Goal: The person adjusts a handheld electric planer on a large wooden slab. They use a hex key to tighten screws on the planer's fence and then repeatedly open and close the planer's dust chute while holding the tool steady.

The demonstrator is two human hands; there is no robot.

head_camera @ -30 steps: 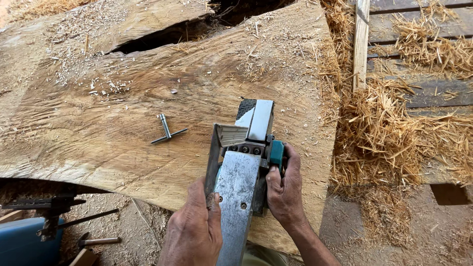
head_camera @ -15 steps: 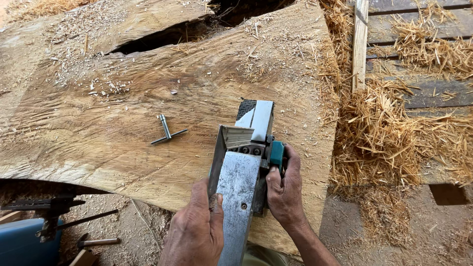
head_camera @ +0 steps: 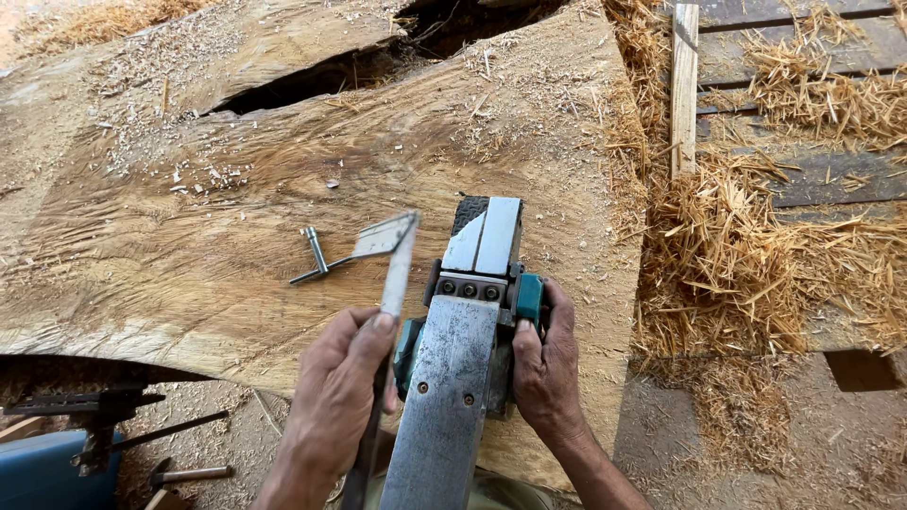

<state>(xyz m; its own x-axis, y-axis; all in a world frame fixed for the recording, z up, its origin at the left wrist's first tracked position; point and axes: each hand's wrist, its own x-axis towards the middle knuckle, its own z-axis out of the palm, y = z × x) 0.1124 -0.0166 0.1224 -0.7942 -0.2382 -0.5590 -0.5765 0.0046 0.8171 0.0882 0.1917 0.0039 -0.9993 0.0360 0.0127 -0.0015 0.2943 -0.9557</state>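
An electric hand planer [head_camera: 463, 349] lies upside down on a big rough wooden slab [head_camera: 236, 236], its flat metal sole facing up so the cutter drum end at twelve o'clock is open to view and easy to get at. The right hand [head_camera: 546, 373] is wrapped around the planer's side at three o'clock, fingers closed on the body by the teal housing, and it looks to be steadying the tool so it does not rock on its back. The left hand [head_camera: 335, 397], at nine o'clock of the planer, is closed around a thin flat metal strip, most likely a planer blade [head_camera: 397, 269], pinched between thumb and fingers and held up on edge, its far tip pointing toward twelve o'clock just beside the drum end. Holding it by its lower part keeps the fingers off most of its length. Out at ten o'clock from the planer, a small T-handled socket wrench [head_camera: 316, 257] lies on the slab, apart from the hands yet near, the sort of spot where one sets a key down within reach. Shavings [head_camera: 756, 236] pile thickly on the ground and on dark boards at two to three o'clock. Below the slab's edge at eight o'clock a hammer [head_camera: 189, 474] lies on the dusty ground beside a blue machine [head_camera: 38, 477] I cannot make out.
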